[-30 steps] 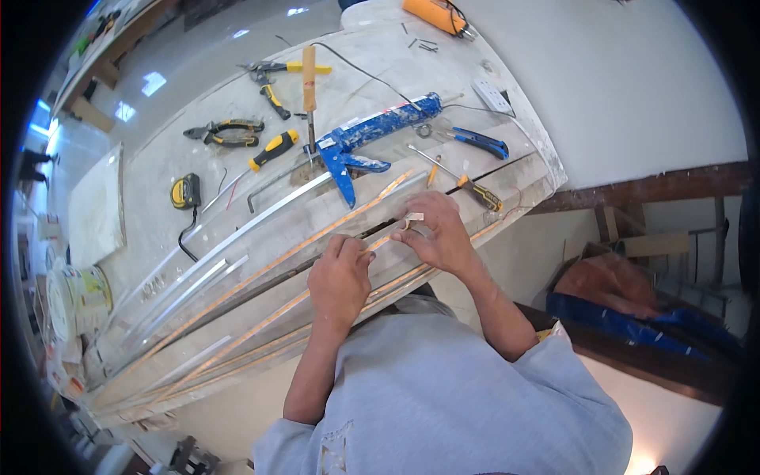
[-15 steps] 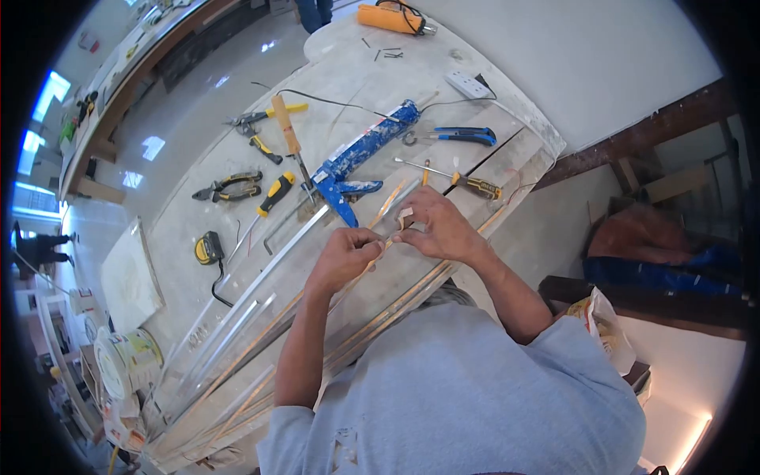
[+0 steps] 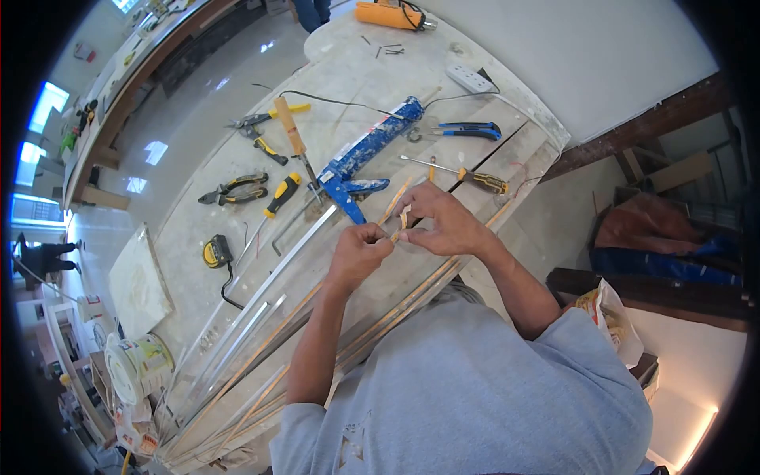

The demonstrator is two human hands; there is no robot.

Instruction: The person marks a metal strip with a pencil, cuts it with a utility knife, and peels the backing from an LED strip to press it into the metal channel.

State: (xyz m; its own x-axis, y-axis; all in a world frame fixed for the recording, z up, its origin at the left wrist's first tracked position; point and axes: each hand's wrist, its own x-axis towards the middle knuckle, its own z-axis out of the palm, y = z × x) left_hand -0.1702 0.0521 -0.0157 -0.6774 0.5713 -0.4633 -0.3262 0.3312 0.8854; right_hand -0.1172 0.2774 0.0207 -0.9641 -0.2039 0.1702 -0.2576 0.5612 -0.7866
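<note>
My left hand (image 3: 358, 252) is closed in a pinch on a thin yellowish strip. Close beside it, my right hand (image 3: 450, 222) pinches the same strip, and a short curled piece (image 3: 405, 215) of it, pale and tape-like, stands up by the fingers. Just beyond both hands lies a blue caulking gun (image 3: 360, 162), smeared with white. A yellow-and-black screwdriver (image 3: 484, 180) rests past my right hand, with a blue utility knife (image 3: 469, 131) farther off. Long metal profiles (image 3: 273, 277) run along the table next to my left forearm. Fingertips hide where the strip is gripped.
On the worktable (image 3: 198, 178) lie pliers (image 3: 235, 190), snips (image 3: 265, 127), a wooden-handled tool (image 3: 290, 127), a tape measure (image 3: 215, 252), a power strip (image 3: 469, 79) and an orange heat gun (image 3: 392, 14). A bucket (image 3: 138, 368) stands at lower left. Another person (image 3: 46, 257) is far left.
Both hands stay close together on the strip. The curled piece at my right fingers now shows longer and more yellow. The whole view has shifted slightly.
</note>
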